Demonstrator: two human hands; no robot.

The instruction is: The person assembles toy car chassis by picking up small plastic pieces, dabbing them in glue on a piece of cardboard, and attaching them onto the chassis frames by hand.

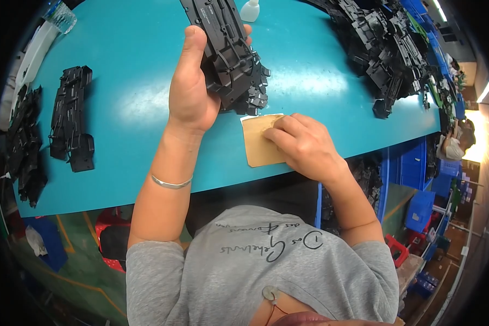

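Note:
My left hand [193, 89] grips a long black moulded plastic part [228, 51], held up at a tilt over the teal table, thumb along its left side and fingertips showing at its right edge. Just below the part's lower end lies a flat tan square [261, 144], like paper or card, with a pale upper edge. Over the right side of this square is my right hand [304, 144], its fingers curled and pinched together at the surface. Whatever sits between those fingertips is too small or hidden to make out.
Similar black parts lie at the left, one alone [71, 117] and a row [26, 146] by the edge. A large pile of black parts [383, 54] covers the table's right side. A small white bottle [250, 11] stands at the back. Blue crates [410, 163] are beyond the right edge.

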